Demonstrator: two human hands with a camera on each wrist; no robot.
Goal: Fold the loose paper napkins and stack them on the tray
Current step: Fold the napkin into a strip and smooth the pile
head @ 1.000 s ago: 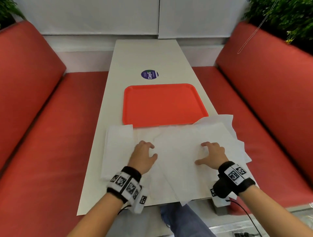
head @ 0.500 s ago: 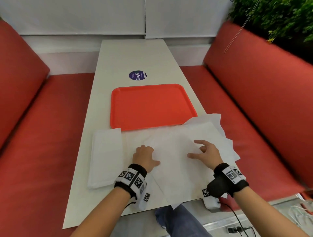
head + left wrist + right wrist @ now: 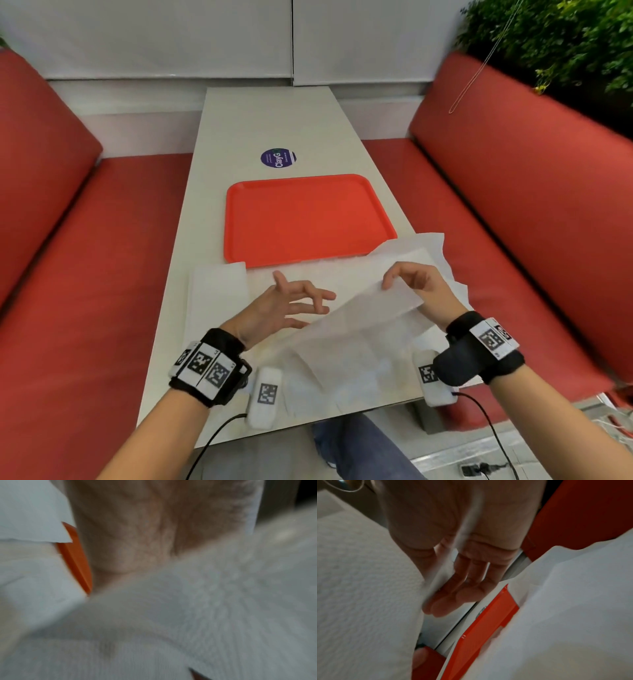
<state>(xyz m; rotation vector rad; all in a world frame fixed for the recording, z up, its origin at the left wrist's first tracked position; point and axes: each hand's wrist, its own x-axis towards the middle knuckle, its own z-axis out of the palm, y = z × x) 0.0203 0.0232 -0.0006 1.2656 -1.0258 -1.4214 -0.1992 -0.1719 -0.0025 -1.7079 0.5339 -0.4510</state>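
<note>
An empty orange-red tray (image 3: 308,219) lies mid-table. Loose white paper napkins (image 3: 342,370) overlap on the table in front of it. My right hand (image 3: 394,281) pinches the far edge of the top napkin (image 3: 370,308) and holds it raised off the pile. In the right wrist view the napkin (image 3: 359,588) runs along the fingers (image 3: 467,582), with the tray (image 3: 484,628) beyond. My left hand (image 3: 305,291) hovers open with fingers spread beside the raised napkin's left edge. The left wrist view shows the palm (image 3: 145,534) over blurred napkin (image 3: 188,615).
A folded napkin (image 3: 219,294) lies at the table's left, by the tray's near-left corner. More napkins (image 3: 431,246) overhang the table's right edge and the tray's corner. Red bench seats (image 3: 102,274) flank the narrow table (image 3: 274,120). A round sticker (image 3: 278,158) sits behind the tray.
Both hands have come up off the napkin pile. The right hand has taken hold of the top napkin's edge and raised it. The left hand has opened, its fingers spread.
</note>
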